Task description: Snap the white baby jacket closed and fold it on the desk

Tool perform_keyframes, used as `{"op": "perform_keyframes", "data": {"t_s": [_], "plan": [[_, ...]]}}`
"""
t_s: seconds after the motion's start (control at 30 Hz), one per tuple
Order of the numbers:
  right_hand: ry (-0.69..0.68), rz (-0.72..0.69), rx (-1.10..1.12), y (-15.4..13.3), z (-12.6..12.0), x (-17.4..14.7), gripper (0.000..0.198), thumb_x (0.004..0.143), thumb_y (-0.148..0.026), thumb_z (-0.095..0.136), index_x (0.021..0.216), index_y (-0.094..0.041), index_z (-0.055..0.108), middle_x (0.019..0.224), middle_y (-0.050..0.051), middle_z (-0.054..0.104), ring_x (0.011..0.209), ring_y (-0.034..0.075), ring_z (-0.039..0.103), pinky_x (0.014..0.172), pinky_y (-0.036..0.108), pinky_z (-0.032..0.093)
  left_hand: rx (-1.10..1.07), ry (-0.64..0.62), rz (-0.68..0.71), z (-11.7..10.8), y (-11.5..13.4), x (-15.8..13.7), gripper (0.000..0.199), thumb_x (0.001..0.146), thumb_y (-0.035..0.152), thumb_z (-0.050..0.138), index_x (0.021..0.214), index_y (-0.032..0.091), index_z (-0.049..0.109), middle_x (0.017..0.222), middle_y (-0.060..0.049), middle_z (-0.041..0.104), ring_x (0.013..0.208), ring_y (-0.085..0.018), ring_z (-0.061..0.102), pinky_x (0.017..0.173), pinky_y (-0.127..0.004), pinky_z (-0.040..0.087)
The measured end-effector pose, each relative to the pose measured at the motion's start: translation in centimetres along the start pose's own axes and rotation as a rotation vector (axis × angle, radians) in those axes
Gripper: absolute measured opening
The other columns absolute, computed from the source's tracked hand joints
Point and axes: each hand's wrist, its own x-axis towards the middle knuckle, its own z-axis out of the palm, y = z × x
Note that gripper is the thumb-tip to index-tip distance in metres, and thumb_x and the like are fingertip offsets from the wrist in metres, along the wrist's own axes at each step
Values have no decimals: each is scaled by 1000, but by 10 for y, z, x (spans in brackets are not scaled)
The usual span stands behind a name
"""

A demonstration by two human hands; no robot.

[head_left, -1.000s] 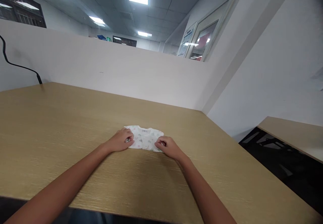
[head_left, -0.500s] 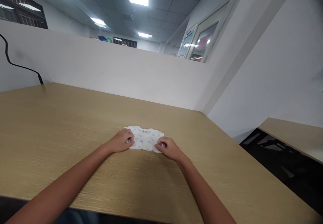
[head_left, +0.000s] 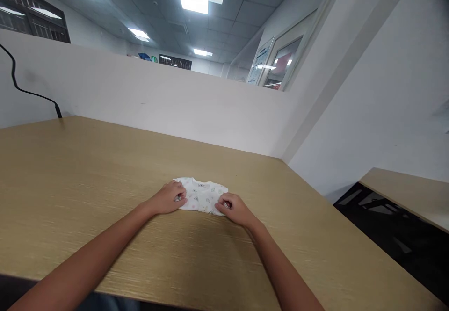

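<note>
A small white baby shirt [head_left: 200, 197] with a scattered print lies flat on the table, its neckline and a small label at the far edge. It looks folded, wider than it is deep. At its left edge, my left hand [head_left: 171, 197] has curled fingers closed on the cloth. My right hand [head_left: 234, 208] pinches the right edge between thumb and fingers. The cloth under the fingertips is hidden on both sides.
The wooden table [head_left: 115, 161] ends at a white partition [head_left: 175, 100] behind. A black cable [head_left: 35, 94] runs down to the far left corner. To the right, beyond the table's edge, stands another wooden surface [head_left: 403, 187] with a dark space beneath.
The view has tilted up slightly, so everything sits a little lower in the picture. Both hands keep the same places on the baby shirt.
</note>
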Motion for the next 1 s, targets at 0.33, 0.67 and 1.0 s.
{"op": "perform_keyframes", "data": {"t_s": [0.33,0.67,1.0], "plan": [[-3,-2,-10,-2,-1,-1,23,89,-32,62,69,-18,61,72,0,63,70,15,51,66,26,36,3,11,9,0,-1,0,21,92,34,53,78,20,59,85,-3,60,89,-20,51,81,-32,39],[0,-4,-7,-2,-1,0,21,87,-30,61,70,-19,61,72,1,63,70,15,52,66,27,36,3,14,9,-1,1,0,20,91,33,54,77,20,59,84,-3,60,88,-20,51,80,-31,39],[-6,-4,-18,-5,-2,0,21,87,-29,61,69,-18,60,72,1,63,70,15,52,67,27,37,5,5,4,-2,2,0,20,91,33,53,77,20,58,84,-3,59,87,-20,52,81,-31,40]]}}
